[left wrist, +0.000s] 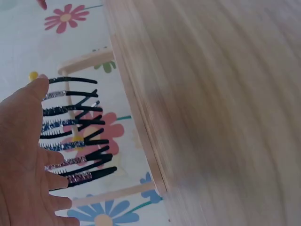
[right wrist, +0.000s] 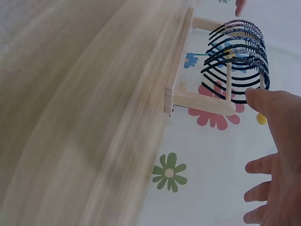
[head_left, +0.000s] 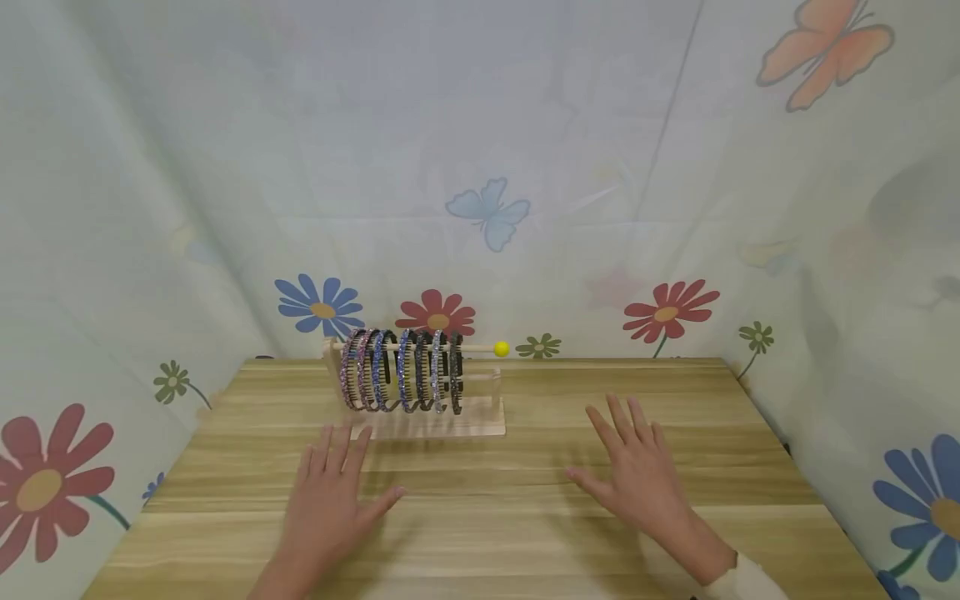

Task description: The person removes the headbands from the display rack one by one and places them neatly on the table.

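Seven glittery headbands (head_left: 403,371) hang in a row on a wooden rack (head_left: 450,428), towards the back left of a wooden table (head_left: 480,542). The left wrist view shows their plain black ends (left wrist: 102,173) overlapping, a detail hard to see from the head view. A yellow ball (head_left: 501,349) caps the rack's upper rod. The left hand (head_left: 327,504) is near the rack's left end, the right hand (head_left: 645,479) well to its right; both are empty, fingers straight and spread. Only the head view shows a pale sleeve (head_left: 742,581) and a blue butterfly (head_left: 489,212) on the backdrop.

The table (head_left: 495,521) (wood-grained) bears a wooden rack (head_left: 442,428).
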### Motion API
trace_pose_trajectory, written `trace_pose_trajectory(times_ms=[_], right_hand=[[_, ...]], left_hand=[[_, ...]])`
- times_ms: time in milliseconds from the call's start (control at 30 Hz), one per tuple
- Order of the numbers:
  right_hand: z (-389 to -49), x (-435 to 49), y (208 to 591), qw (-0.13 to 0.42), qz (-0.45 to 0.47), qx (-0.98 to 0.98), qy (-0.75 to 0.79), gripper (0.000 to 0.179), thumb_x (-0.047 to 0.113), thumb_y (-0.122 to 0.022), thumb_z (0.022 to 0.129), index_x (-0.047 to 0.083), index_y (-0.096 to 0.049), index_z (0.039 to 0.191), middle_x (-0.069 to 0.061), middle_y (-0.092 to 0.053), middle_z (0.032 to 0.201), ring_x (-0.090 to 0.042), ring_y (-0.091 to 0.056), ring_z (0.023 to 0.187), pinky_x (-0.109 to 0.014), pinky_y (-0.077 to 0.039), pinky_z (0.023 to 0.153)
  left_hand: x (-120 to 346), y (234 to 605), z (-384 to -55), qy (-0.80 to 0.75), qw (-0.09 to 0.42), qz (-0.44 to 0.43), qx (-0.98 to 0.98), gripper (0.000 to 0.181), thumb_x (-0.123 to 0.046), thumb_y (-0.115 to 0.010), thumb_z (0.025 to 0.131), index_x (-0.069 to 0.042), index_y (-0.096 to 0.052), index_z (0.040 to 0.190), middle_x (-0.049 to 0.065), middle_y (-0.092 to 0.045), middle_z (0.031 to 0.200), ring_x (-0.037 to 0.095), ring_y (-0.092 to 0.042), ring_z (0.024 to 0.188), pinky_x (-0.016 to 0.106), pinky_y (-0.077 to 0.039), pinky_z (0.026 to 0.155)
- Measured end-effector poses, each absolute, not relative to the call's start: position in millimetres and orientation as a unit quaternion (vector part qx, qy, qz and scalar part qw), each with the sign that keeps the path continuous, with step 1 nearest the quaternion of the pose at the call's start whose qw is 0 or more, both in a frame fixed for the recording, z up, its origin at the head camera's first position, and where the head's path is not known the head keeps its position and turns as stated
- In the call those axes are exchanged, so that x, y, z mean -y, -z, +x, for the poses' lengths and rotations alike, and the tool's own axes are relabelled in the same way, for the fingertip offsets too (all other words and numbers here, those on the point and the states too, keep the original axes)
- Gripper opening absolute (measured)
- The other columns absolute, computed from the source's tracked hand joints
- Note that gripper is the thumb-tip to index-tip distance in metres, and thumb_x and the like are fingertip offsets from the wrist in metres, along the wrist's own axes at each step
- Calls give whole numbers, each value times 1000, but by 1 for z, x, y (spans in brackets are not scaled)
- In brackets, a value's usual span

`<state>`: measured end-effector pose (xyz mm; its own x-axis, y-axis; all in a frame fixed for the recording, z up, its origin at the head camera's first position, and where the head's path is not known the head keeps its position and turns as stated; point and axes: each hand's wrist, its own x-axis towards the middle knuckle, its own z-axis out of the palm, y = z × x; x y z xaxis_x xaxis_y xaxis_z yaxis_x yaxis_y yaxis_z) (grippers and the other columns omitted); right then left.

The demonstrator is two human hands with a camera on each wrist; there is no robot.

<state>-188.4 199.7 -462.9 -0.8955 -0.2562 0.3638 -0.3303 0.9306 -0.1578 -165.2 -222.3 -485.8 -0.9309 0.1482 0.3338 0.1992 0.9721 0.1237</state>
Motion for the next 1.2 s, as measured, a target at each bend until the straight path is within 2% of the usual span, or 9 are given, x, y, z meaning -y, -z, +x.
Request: trace_pose_trajectory(times_ms=[233,600,800,1000,1200], right_hand=[[-198,-194,454,166,168,965,-111,92,71,-64,87,13,-45,155,-19,-31,165,-45,-22,152,-72,-30,112],[-209,-171,444,156,191,956,-160,91,70,-64,89,10,-45,154,-21,-37,161,-45,-29,150,-63,-33,115],[-214,-156,444,163,202,944,-205,85,60,-71,89,9,-48,152,-21,-41,158,-45,-33,148,-63,-35,114],[-218,-138,441,145,199,940,-235,84,63,-68,90,12,-48,153,-18,-43,158,-42,-35,148,-65,-38,111],[-225,-119,442,144,194,934,-264,79,63,-69,89,14,-52,150,-13,-50,154,-35,-45,143,-60,-44,108]], left_hand=[[242,480,-166,83,139,-63,985,100,-74,-55,92,-4,-31,159,25,-24,165,47,-18,152,67,-18,119],[276,483,-185,129,143,-51,980,94,-65,-56,97,6,-35,154,31,-34,158,54,-32,143,67,-27,115],[290,485,-198,196,139,-39,970,86,-59,-58,99,5,-39,152,33,-43,151,55,-43,134,68,-35,109],[301,487,-214,254,108,-23,961,88,-61,-58,98,5,-39,153,33,-42,152,55,-42,135,68,-35,109],[306,486,-228,304,95,-9,948,82,-56,-63,97,0,-43,153,33,-50,146,53,-51,129,66,-46,100]])
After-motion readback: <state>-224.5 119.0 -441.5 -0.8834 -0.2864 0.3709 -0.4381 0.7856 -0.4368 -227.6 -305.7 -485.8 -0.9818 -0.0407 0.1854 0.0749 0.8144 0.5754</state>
